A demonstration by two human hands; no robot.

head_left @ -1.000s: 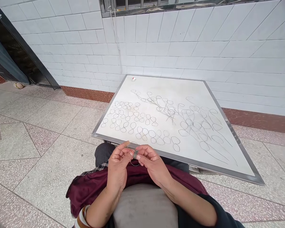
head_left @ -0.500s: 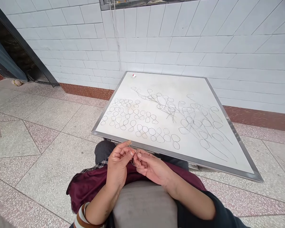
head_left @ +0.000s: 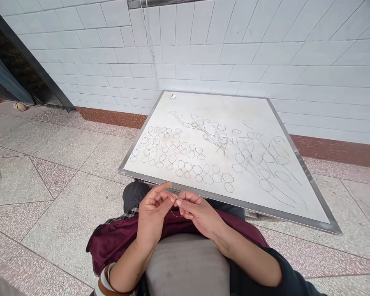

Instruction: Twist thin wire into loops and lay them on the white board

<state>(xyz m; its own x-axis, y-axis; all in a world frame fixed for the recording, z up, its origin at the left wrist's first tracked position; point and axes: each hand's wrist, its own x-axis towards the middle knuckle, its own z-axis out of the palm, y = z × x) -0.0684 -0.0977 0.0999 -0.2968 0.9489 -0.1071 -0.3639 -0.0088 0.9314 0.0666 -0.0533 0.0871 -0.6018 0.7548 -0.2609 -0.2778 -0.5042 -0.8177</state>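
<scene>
Between my two hands, above my lap, is a thin wire (head_left: pixel 175 214) bent in a curve; part of it is hidden by the fingers. My left hand (head_left: pixel 154 209) pinches it between thumb and fingers, the index finger raised toward the table edge. My right hand (head_left: pixel 197 209) pinches the wire right beside the left thumb, the fingertips of both hands meeting. On the white table ahead lie several wire figure-eights (head_left: pixel 228 182) in rows at the left and front. Wires with a loop at one end and a long tail (head_left: pixel 283 193) lie tangled at the middle and right.
The white table (head_left: pixel 209 105) has a metal rim and stands against a tiled wall (head_left: pixel 234 53). A small red-and-white item (head_left: pixel 173 97) sits at its far left corner. Maroon cloth (head_left: pixel 111 240) covers my lap. A dark doorway (head_left: pixel 18 61) is at the left.
My right hand's fingers have shifted and its index finger lifted slightly. More of the wire's curve shows below the fingertips. The left hand has hardly moved.
</scene>
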